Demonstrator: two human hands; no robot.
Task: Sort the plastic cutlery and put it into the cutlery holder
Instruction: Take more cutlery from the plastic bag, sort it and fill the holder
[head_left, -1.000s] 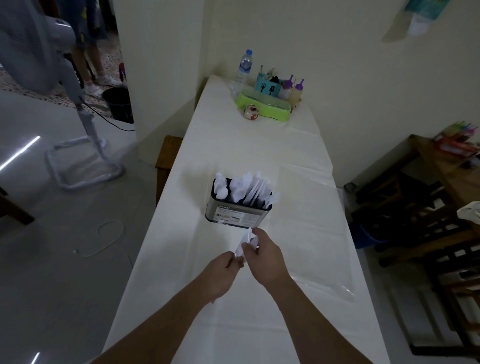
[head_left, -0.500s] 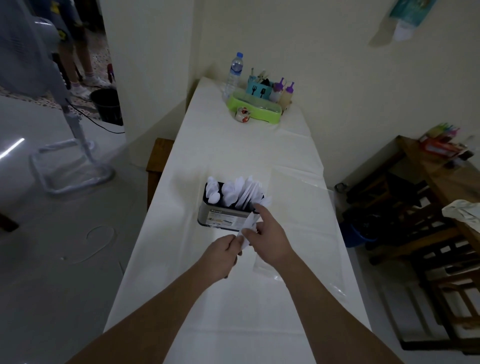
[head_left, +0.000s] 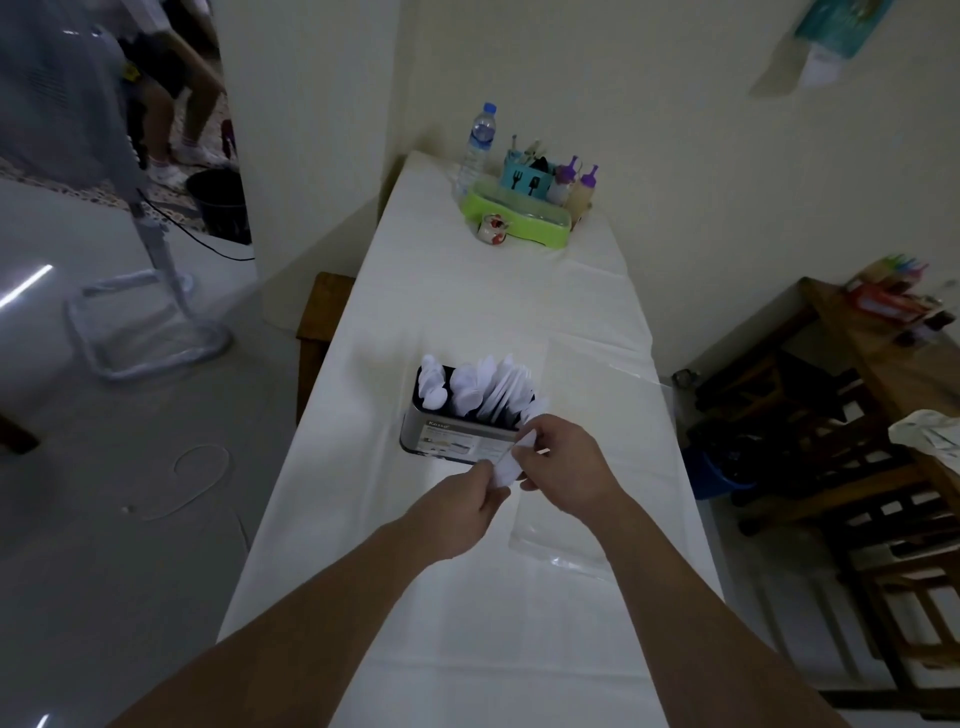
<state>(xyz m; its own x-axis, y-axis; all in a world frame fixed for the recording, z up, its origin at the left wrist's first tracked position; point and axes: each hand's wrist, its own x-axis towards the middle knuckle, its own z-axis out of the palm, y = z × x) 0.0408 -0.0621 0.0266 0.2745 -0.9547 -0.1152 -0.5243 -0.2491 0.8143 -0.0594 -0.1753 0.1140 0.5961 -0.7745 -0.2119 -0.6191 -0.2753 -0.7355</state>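
A metal cutlery holder (head_left: 451, 440) with a paper label stands in the middle of the white table (head_left: 467, 301). White plastic cutlery (head_left: 475, 387) fills its compartments, spoons at the left and flatter pieces at the right. Just in front of the holder's right corner, both my hands pinch a few white plastic pieces (head_left: 508, 467). My left hand (head_left: 457, 512) grips their lower end. My right hand (head_left: 563, 475) closes over their upper end, close to the holder's rim.
A clear plastic bag (head_left: 561, 540) lies on the table under my right hand. At the far end stand a water bottle (head_left: 478, 148), a green tray (head_left: 514, 218) and sauce bottles. A fan stand (head_left: 150, 322) is on the floor at left, wooden furniture (head_left: 857, 467) at right.
My hands with the white pieces have moved forward from the table's near part to the holder's right front corner. My right hand now grips the pieces near the rim.
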